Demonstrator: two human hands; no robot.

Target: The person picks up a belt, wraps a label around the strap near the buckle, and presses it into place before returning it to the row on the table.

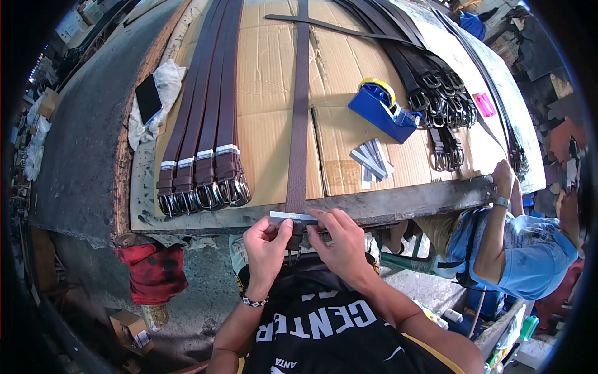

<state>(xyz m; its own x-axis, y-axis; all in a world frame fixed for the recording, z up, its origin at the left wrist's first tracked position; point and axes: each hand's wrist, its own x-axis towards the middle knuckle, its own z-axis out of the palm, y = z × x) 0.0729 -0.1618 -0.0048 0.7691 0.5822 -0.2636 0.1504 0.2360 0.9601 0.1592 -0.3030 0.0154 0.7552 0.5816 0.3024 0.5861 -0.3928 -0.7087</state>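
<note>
A dark brown leather belt (299,143) runs away from me up the middle of the table, its buckle end hanging over the near edge. Across it, close to the buckle, lies a narrow grey-and-white paper label strip (288,217). My left hand (265,244) is closed, pinching the strip's left part with the thumb on top. At the strip's right end my right hand (342,244) is closed too, fingers over the strip and thumb beside the belt. The buckle below is partly hidden. Several loose label strips (372,160) lie fanned on the cardboard to the right.
Several labelled brown belts (208,118) lie at left, near a phone (148,100) on white plastic. A blue tape dispenser (381,117) and buckled black belts (439,93) are at right. Another person (529,255) in blue works at the right edge. Cardboard (268,112) covers the table.
</note>
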